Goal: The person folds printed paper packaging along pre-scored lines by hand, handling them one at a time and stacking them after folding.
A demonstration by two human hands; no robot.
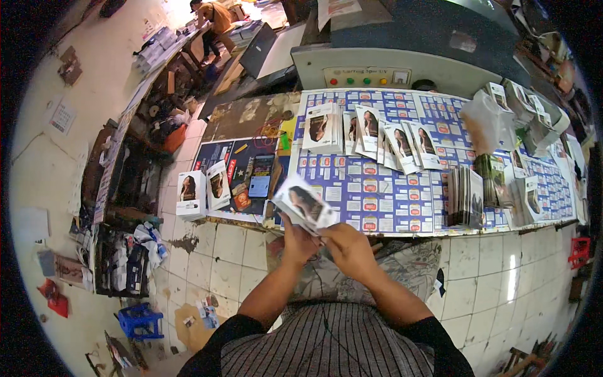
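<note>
Carton flat (305, 204) light, thin, bendy, creases easily; left hand (298, 242) and right hand (347, 248) both pinching its lower edge; hold by edges

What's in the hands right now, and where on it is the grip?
Both the left hand and the right hand hold one small white printed cardboard carton, gripping it at its lower end; the rest sticks up and left.

You wear a dark shirt with thin light vertical stripes and short black sleeves. Your forearms are bare, and your left hand (296, 242) and right hand (349, 248) have no gloves.
</note>
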